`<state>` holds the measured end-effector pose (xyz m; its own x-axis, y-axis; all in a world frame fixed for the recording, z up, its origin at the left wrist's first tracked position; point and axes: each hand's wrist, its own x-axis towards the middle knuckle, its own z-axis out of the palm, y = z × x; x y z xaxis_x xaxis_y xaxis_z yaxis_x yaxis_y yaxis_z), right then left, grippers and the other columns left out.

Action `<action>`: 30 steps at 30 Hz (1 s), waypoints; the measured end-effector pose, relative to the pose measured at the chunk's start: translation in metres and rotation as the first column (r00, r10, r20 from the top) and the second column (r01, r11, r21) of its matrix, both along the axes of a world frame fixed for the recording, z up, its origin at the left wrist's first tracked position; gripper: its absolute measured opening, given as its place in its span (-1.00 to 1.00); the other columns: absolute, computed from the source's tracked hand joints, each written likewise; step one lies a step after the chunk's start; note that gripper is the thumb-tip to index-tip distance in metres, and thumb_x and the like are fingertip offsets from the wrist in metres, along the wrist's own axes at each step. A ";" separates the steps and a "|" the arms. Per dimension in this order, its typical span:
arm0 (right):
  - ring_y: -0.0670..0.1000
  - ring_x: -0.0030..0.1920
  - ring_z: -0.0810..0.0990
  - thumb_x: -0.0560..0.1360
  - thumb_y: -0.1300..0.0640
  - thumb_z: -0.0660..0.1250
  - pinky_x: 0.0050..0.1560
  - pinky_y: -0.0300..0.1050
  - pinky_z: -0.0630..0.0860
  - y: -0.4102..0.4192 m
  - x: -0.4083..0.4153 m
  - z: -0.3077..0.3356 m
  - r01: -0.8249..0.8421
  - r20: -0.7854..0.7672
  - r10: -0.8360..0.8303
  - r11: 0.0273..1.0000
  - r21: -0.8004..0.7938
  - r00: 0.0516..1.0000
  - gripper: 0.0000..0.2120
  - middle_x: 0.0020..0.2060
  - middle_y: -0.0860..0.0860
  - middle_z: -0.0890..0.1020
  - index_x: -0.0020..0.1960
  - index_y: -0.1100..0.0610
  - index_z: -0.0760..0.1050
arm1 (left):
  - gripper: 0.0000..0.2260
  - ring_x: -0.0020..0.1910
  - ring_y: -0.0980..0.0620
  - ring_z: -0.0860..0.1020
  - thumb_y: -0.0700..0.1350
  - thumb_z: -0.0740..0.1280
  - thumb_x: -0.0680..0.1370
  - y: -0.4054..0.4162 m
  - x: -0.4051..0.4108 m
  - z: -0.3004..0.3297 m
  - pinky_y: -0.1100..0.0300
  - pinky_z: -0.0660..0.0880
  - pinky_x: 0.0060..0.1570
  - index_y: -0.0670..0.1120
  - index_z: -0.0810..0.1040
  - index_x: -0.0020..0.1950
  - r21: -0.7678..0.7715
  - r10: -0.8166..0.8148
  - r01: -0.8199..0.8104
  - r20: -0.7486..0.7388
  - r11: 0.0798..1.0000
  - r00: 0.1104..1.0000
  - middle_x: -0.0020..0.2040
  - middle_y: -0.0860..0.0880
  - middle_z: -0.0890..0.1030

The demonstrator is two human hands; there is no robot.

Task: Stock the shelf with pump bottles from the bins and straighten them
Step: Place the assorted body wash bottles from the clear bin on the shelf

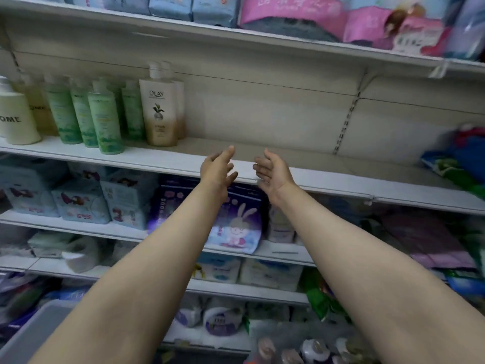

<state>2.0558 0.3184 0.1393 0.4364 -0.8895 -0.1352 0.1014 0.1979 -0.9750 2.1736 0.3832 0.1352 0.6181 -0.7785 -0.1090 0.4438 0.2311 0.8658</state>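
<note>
Pump bottles [160, 106] stood grouped at the shelf's [328, 164] left, fronts outward. We held our left hand [216, 168] and right hand [273, 172] released, palms facing, empty over the bare stretch, probably framing the next bottle's spot.

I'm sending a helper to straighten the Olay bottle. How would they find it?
Look at the shelf level with the two open hands, with bottles at its left end. The Olay bottle is the rightmost front one there, beside the green bottles. It alone is cream fading to amber, and taller.
</note>
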 end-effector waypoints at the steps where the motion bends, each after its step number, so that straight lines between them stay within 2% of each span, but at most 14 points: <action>1: 0.05 0.30 0.47 0.60 -0.13 0.21 0.32 -0.02 0.32 0.003 -0.017 -0.003 0.005 -0.010 -0.005 1.000 0.004 1.000 -0.57 0.20 0.07 0.59 0.27 0.15 0.57 | -0.55 0.22 -0.02 0.56 -0.02 0.46 0.54 0.002 -0.018 -0.004 0.18 0.59 -0.10 -0.15 0.47 0.36 0.007 -0.013 0.013 0.007 1.000 1.000 0.18 -0.09 0.56; 5: 0.04 0.31 0.46 0.60 -0.11 0.21 0.40 0.01 0.31 0.018 -0.087 -0.020 0.012 -0.039 -0.011 1.000 0.021 0.999 -0.57 0.29 0.08 0.57 0.31 0.14 0.55 | -0.78 0.07 0.03 0.57 0.01 0.45 0.55 0.013 -0.088 -0.027 0.15 0.54 -0.08 -0.04 0.55 0.12 0.053 -0.067 0.067 0.002 0.996 0.998 0.03 -0.03 0.58; 8: 0.01 0.27 0.47 0.62 -0.11 0.19 0.34 0.01 0.30 0.030 -0.140 -0.042 0.032 -0.077 -0.030 0.999 0.035 0.997 -0.54 0.34 0.07 0.55 0.38 0.16 0.50 | -0.87 -0.01 0.05 0.53 -0.01 0.43 0.57 0.020 -0.143 -0.055 0.19 0.55 -0.11 -0.01 0.53 0.00 0.097 -0.084 0.085 -0.022 0.992 0.996 -0.08 0.02 0.55; 10: 0.03 0.33 0.46 0.62 -0.12 0.19 0.39 0.05 0.28 0.037 -0.172 -0.062 0.042 -0.111 -0.035 0.997 0.063 0.993 -0.53 0.34 0.08 0.54 0.38 0.16 0.49 | -0.84 0.04 0.05 0.54 0.00 0.42 0.57 0.025 -0.176 -0.079 0.21 0.53 -0.11 -0.04 0.55 0.06 0.142 -0.103 0.108 -0.040 0.984 0.994 -0.05 0.00 0.56; 12: 0.05 0.32 0.46 0.62 -0.11 0.19 0.41 0.06 0.27 0.042 -0.202 -0.084 0.043 -0.146 -0.027 0.993 0.107 0.989 -0.55 0.30 0.10 0.56 0.35 0.16 0.51 | -0.72 0.17 0.03 0.55 0.03 0.41 0.57 0.030 -0.207 -0.104 0.20 0.55 -0.09 -0.08 0.54 0.21 0.193 -0.127 0.134 -0.053 0.972 0.991 0.09 -0.02 0.58; 15: 0.04 0.29 0.47 0.62 -0.13 0.19 0.42 0.07 0.27 0.048 -0.242 -0.119 0.060 -0.218 -0.026 0.987 0.152 0.976 -0.53 0.28 0.09 0.57 0.37 0.16 0.50 | -0.68 0.19 0.01 0.54 0.02 0.43 0.56 0.043 -0.248 -0.144 0.19 0.54 -0.11 -0.07 0.50 0.25 0.259 -0.123 0.146 -0.102 0.955 0.987 0.12 -0.03 0.56; 18: 0.02 0.25 0.46 0.63 -0.12 0.17 0.28 -0.01 0.30 0.054 -0.277 -0.153 0.071 -0.233 -0.022 0.976 0.204 0.972 -0.54 0.27 0.07 0.56 0.37 0.15 0.50 | -0.67 0.20 0.00 0.52 0.02 0.44 0.56 0.056 -0.281 -0.182 0.13 0.53 0.03 -0.07 0.49 0.25 0.325 -0.159 0.194 -0.131 0.926 0.979 0.10 -0.02 0.55; 20: 0.01 0.19 0.46 0.63 -0.11 0.17 0.14 -0.06 0.31 0.057 -0.296 -0.173 0.101 -0.238 -0.042 0.965 0.242 0.970 -0.56 0.26 0.07 0.57 0.36 0.14 0.50 | -0.69 0.18 -0.03 0.53 -0.01 0.44 0.56 0.064 -0.297 -0.205 0.10 0.52 0.00 -0.09 0.51 0.23 0.368 -0.166 0.210 -0.147 0.906 0.975 0.12 -0.05 0.55; 25: 0.04 0.28 0.49 0.62 -0.11 0.20 0.32 0.06 0.29 0.070 -0.338 -0.227 0.207 -0.298 -0.108 0.923 0.325 0.949 -0.54 0.32 0.08 0.56 0.37 0.15 0.50 | -0.64 0.20 -0.02 0.53 -0.01 0.44 0.56 0.090 -0.315 -0.259 0.09 0.51 0.06 -0.05 0.49 0.31 0.454 -0.246 0.280 -0.134 0.846 0.960 0.22 -0.06 0.57; 28: 0.02 0.15 0.54 0.61 -0.12 0.23 0.12 -0.02 0.42 0.086 -0.357 -0.260 0.260 -0.331 -0.122 0.873 0.412 0.936 -0.58 0.27 0.09 0.60 0.29 0.15 0.55 | -0.62 0.10 0.06 0.55 -0.03 0.43 0.57 0.107 -0.321 -0.289 0.19 0.50 -0.10 -0.06 0.50 0.35 0.497 -0.315 0.339 -0.135 0.799 0.940 0.19 -0.05 0.58; 30: 0.07 0.23 0.54 0.61 -0.09 0.22 0.15 -0.02 0.39 0.099 -0.367 -0.283 0.287 -0.343 -0.122 0.826 0.485 0.931 -0.59 0.25 0.10 0.61 0.28 0.16 0.56 | -0.68 0.06 0.12 0.56 -0.03 0.42 0.57 0.117 -0.323 -0.309 0.23 0.50 -0.15 -0.02 0.53 0.31 0.537 -0.373 0.377 -0.121 0.755 0.920 0.15 0.01 0.60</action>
